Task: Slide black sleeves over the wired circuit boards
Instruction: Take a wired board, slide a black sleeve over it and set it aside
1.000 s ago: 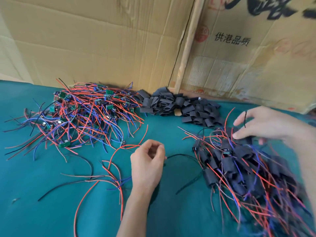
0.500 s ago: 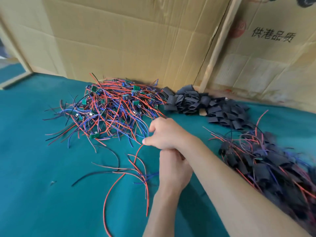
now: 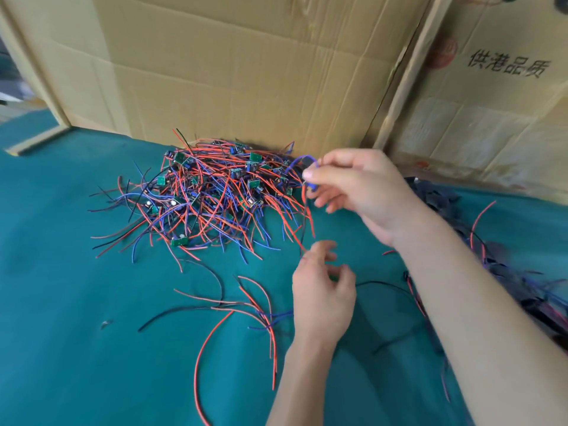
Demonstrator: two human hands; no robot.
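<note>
The right hand (image 3: 362, 192) pinches a wired board (image 3: 309, 179), mostly hidden behind its fingers. The left hand (image 3: 322, 296) hangs loosely curled, empty. Sleeves (image 3: 436, 195) blur behind the arm.

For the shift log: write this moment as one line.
right hand: pinches blue and red wires lifted off tangled circuit-board pile | left hand: loosely curled below | sleeve: none fitted yet

Two hands: left (image 3: 322, 298), right (image 3: 358, 187). One big heap of wired boards (image 3: 215, 192), too tangled to count. One bunch of loose wires (image 3: 246, 305) on worktop (image 3: 76, 348). Two cardboard sheets (image 3: 246, 66). Dark sleeved pile (image 3: 528, 284) at right, blurred, uncountable.
</note>
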